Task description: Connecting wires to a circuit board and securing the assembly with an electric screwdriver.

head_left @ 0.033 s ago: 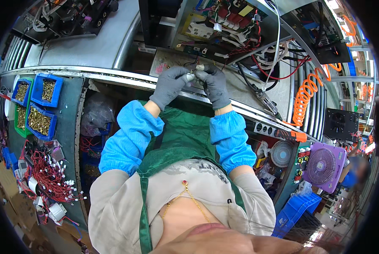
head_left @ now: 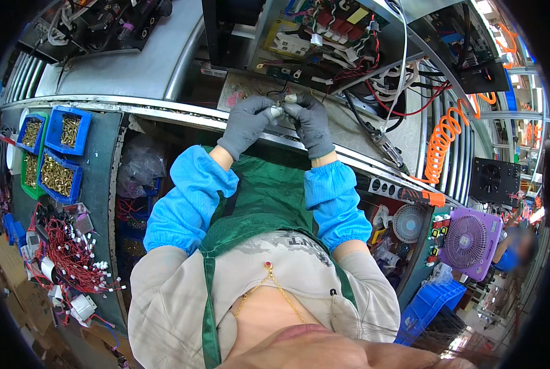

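Left hand and right hand seemingly pinch a small part lying between them, its long axis hidden.

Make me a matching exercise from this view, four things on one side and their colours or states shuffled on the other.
Things:
1. Left hand
2. Hose
3. Apron
4. Large fan

Colours or states:
A. Green, worn
B. Purple
C. In a grey glove
D. Orange, coiled

Pairs: 1-C, 2-D, 3-A, 4-B
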`<state>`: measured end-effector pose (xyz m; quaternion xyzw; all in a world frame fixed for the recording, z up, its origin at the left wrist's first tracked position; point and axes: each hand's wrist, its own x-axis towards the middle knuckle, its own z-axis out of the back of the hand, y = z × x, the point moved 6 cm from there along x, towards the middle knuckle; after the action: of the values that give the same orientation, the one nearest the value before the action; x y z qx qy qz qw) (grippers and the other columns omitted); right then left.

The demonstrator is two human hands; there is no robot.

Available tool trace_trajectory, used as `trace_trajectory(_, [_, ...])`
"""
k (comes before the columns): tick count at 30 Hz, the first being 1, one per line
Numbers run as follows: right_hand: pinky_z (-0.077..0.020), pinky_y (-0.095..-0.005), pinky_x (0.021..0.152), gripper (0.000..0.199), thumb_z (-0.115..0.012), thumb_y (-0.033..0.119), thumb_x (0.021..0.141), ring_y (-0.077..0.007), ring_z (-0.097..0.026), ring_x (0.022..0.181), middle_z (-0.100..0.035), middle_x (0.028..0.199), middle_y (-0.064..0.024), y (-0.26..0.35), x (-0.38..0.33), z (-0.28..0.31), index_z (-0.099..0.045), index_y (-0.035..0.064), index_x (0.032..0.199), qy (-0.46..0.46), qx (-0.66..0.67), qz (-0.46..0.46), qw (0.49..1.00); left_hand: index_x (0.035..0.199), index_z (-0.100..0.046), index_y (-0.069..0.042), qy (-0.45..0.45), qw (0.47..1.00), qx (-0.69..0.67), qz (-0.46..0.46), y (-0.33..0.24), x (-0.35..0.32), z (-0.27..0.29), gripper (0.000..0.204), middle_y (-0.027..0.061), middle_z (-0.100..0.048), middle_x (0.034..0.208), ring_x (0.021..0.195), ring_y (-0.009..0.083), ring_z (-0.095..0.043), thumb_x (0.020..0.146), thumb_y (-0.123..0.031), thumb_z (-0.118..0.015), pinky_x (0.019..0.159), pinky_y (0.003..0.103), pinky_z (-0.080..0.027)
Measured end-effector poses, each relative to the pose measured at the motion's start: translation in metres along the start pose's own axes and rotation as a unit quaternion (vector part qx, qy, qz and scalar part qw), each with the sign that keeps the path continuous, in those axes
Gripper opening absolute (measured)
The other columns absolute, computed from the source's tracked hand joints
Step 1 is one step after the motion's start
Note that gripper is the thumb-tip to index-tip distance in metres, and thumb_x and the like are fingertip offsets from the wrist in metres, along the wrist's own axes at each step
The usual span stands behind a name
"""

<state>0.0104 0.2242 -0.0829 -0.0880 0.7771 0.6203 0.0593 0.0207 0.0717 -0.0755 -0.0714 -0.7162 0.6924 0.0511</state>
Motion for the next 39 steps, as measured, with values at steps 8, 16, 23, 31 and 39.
trace_trajectory(8, [-0.0459,-0.0284,0.076,0.023,-0.062,0.009,0.078,-0.0180,-0.059,0.085,-0.064,0.095,-0.0073,0.004,0.003,-0.010,-0.062,0.0029,0.099,-0.021,-0.054,0.023,0.998,0.090,-0.064,0.001,-0.060,0.989,0.104,-0.082,-0.015,0.005,0.006,0.020,0.0078,-0.062,0.085,0.071,0.0134,-0.059,0.079,-0.016,-0.065,0.065,0.026,-0.047])
trace_trajectory(16, [-0.0471,-0.0302,0.067,0.024,-0.058,0.020,0.082,-0.0209,-0.061,0.077,-0.064,0.088,-0.0116,0.048,-0.004,-0.030,-0.063,0.0023,0.097,-0.033,-0.368,0.255,0.894,0.100,-0.061,-0.003,-0.073,0.986,-0.149,-0.005,-0.026,0.014,0.008,0.022,0.0041,-0.060,0.078,0.067,0.0084,-0.056,0.085,-0.020,-0.060,0.060,0.022,-0.045])
trace_trajectory(23, [-0.0433,-0.0241,0.054,0.024,-0.058,0.023,0.082,-0.0115,-0.055,0.061,-0.061,0.073,-0.0051,0.052,0.009,0.012,-0.062,0.0000,0.089,-0.115,-0.186,0.069,0.973,0.103,-0.054,-0.003,0.037,0.994,-0.101,0.002,-0.022,0.025,0.002,0.022,0.0039,-0.059,0.083,0.068,0.0081,-0.055,0.088,-0.020,-0.056,0.057,0.023,-0.045])
trace_trajectory(31, [-0.0468,-0.0413,0.060,0.020,-0.057,0.022,0.081,-0.0351,-0.061,0.069,-0.063,0.077,-0.0180,0.144,-0.012,0.006,-0.064,0.0038,0.086,-0.328,-0.641,0.291,0.630,0.102,-0.055,-0.003,0.008,0.999,-0.034,-0.012,-0.011,0.026,0.014,0.026,0.0062,-0.060,0.083,0.065,0.0106,-0.056,0.085,-0.021,-0.060,0.059,0.024,-0.046])
trace_trajectory(39, [-0.0483,-0.0400,0.057,0.019,-0.057,0.021,0.077,-0.0341,-0.059,0.064,-0.061,0.073,-0.0168,0.129,0.030,0.031,-0.062,0.0035,0.084,-0.200,-0.787,0.269,0.518,0.100,-0.056,-0.002,0.007,0.995,0.066,-0.068,0.000,0.030,0.011,0.031,0.0105,-0.058,0.079,0.070,0.0180,-0.058,0.083,-0.028,-0.062,0.064,0.029,-0.046])
